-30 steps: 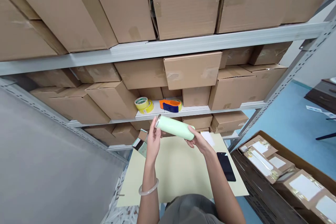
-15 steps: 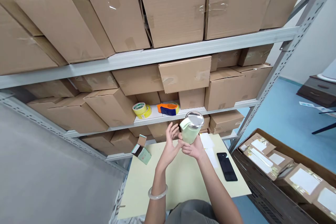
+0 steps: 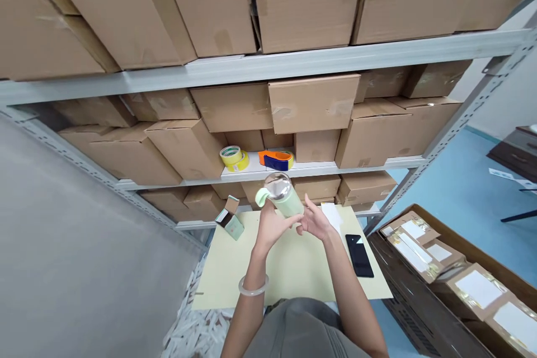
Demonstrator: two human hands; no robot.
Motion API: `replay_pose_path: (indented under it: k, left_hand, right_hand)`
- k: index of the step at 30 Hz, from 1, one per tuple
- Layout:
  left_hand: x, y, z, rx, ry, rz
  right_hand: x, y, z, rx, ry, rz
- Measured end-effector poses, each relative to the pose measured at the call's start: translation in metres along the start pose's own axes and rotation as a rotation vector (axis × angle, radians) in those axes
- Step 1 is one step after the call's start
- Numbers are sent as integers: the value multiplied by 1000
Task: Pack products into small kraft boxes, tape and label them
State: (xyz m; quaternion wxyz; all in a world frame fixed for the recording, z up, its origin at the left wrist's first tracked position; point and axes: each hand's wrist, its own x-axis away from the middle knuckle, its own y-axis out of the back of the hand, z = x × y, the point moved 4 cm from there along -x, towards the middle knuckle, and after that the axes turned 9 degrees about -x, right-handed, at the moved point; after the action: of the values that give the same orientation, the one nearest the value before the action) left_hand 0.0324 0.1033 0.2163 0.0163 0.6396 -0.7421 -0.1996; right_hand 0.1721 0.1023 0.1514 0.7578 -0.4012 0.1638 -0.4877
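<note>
A light green insulated bottle (image 3: 288, 202) with a shiny silver lid and a green carry loop is held tilted above the table, its lid end toward the upper left. My left hand (image 3: 269, 229) is closed around its lower side, thumb across the front. Close by the bottle's base is my right hand (image 3: 315, 222), fingers spread; whether its fingertips touch the bottle I cannot tell. Left of the hands, a small green carton (image 3: 233, 226) stands on the table (image 3: 235, 274) with its flap up.
On the shelf ahead lie yellow tape rolls (image 3: 235, 159) and an orange and blue tape dispenser (image 3: 277, 160), among cardboard boxes (image 3: 314, 103). A black phone (image 3: 359, 255) and white paper (image 3: 332, 216) lie at the table's right. Beyond stands a large open box (image 3: 403, 285) of labelled parcels.
The bottle has passed from my right hand into my left and tilted over to the left. My right hand has let go and opened. The view has shifted.
</note>
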Motion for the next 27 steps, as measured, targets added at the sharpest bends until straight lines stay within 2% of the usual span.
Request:
replay_pose_path:
  k: [5, 7, 10, 14, 18, 19, 21, 24, 27]
  left_hand:
    - [-5, 35, 5, 497, 124, -233]
    - [-9, 49, 14, 687, 206, -255]
    - [-11, 61, 28, 809, 306, -263]
    - [-1, 53, 44, 865, 372, -277]
    - [17, 19, 62, 1062, 657, -201]
    - [22, 11, 65, 1050, 709, -176]
    - [30, 1, 71, 864, 704, -144]
    - [35, -6, 75, 349, 506, -94]
    - [34, -15, 75, -118, 296, 28]
  right_hand:
    - [8, 21, 18, -27, 108, -74]
    - [8, 30, 22, -64, 153, -121]
    - [5, 40, 24, -86, 203, -188]
    - [-4, 39, 16, -9, 207, -219]
    - [-12, 21, 9, 154, 274, -250]
    - [-13, 14, 9, 210, 334, -281]
    - [-11, -4, 14, 359, 487, -350]
    - [-5, -33, 24, 680, 640, -396]
    - [0, -47, 34, 988, 630, -398]
